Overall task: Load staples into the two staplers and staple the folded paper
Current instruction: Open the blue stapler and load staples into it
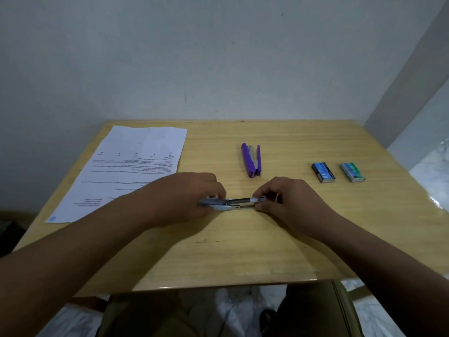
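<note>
A light blue stapler (239,203) lies sideways at the middle of the wooden table (243,251), its metal staple channel showing. My left hand (187,198) grips its left, plastic end. My right hand (289,203) pinches its right, metal end. A purple stapler (252,159) lies behind them, untouched. Two staple boxes sit at the right: a blue one (323,172) and a green one (352,172). A printed sheet of paper (128,166) lies flat at the left, its near right part hidden by my left forearm.
The table stands against a pale wall, with a wall corner at the right. My legs and a patterned floor show below the table's near edge.
</note>
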